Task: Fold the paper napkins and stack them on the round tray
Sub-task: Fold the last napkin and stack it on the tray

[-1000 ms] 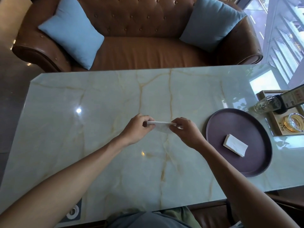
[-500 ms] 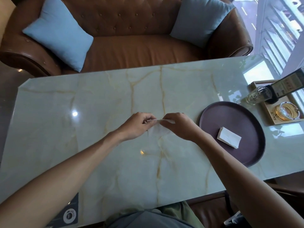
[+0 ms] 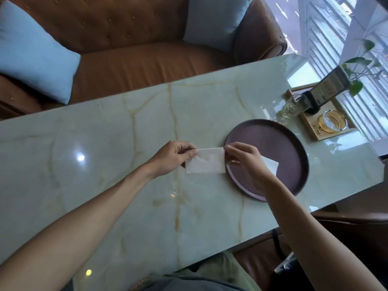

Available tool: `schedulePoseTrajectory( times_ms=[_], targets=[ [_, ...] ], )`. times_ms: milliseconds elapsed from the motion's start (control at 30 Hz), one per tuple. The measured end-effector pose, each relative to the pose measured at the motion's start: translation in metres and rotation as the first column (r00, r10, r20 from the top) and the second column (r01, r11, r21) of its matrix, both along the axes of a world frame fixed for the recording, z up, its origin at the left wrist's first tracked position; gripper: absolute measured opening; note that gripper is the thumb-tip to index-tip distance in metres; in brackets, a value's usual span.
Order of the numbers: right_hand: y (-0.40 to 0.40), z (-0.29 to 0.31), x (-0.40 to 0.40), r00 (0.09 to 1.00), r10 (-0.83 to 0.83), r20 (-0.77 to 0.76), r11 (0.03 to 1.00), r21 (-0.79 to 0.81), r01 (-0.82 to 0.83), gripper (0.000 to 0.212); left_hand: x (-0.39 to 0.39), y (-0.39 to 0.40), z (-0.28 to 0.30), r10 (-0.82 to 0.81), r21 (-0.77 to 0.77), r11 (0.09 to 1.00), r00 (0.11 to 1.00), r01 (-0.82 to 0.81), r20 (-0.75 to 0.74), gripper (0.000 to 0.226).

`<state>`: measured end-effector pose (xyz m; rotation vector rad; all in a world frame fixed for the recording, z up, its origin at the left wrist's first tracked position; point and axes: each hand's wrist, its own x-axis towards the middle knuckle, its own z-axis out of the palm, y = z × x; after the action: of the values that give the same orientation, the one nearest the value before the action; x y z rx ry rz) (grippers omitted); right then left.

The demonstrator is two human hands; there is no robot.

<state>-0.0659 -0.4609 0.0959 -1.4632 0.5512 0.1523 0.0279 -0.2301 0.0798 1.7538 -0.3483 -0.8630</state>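
Observation:
A white paper napkin point(image 3: 205, 160), folded to a rectangle, is held between both hands just above the marble table, at the left rim of the round purple tray point(image 3: 273, 139). My left hand point(image 3: 174, 157) pinches its upper left corner. My right hand point(image 3: 244, 158) pinches its upper right corner, over the tray's left side. A second folded napkin point(image 3: 271, 165) lies on the tray, partly hidden behind my right hand.
A wooden tray point(image 3: 308, 122) at the far right holds a glass bottle point(image 3: 294, 108), a dark card stand point(image 3: 327, 87) and a gold-rimmed glass dish point(image 3: 331, 122). A brown leather sofa point(image 3: 136, 64) with two blue cushions runs along the table's far edge.
The napkin was a narrow strip pinched between both hands; now it hangs as a wider rectangle. Both hands have moved right, toward the tray's left rim.

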Motion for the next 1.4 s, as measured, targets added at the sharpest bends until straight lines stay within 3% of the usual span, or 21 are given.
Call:
schedulePoseTrajectory(
  times_ms=[100,267,433,700,800,1100,1400],
  targets=[
    [-0.036,-0.019,-0.016,0.983,-0.155,-0.099,0.988,-0.031,0.152,0.019,-0.002,-0.029,-0.001,-0.027,0.013,1.0,0.999,0.027,-0.029,0.019],
    [-0.065,-0.042,-0.033,0.979,0.035,-0.199,0.971,0.239,0.014,0.044,-0.011,-0.088,-0.005,-0.171,0.029,0.984,0.983,0.173,-0.071,0.019],
    [-0.098,-0.063,-0.045,0.977,-0.011,-0.213,0.957,0.28,0.072,0.013,-0.014,-0.138,-0.026,-0.179,0.069,0.979,0.973,0.19,-0.145,0.018],
    [-0.154,-0.104,-0.06,0.919,-0.25,-0.306,0.95,0.105,0.294,0.013,-0.038,-0.218,-0.091,0.206,0.218,0.964,0.947,-0.153,-0.247,0.024],
    [-0.17,-0.12,-0.06,0.882,-0.313,-0.352,0.937,0.037,0.348,0.011,-0.042,-0.245,-0.106,0.258,0.24,0.949,0.941,-0.204,-0.22,0.022],
    [-0.196,-0.152,-0.05,0.85,-0.308,-0.427,0.934,-0.308,0.183,0.027,-0.03,-0.281,-0.139,0.069,0.433,0.893,0.989,-0.12,0.131,0.021],
    [-0.198,-0.152,-0.048,0.835,-0.267,-0.48,0.855,-0.518,-0.024,0.022,-0.026,-0.281,-0.152,-0.107,0.465,0.885,0.962,-0.022,0.25,0.028]
  ],
)
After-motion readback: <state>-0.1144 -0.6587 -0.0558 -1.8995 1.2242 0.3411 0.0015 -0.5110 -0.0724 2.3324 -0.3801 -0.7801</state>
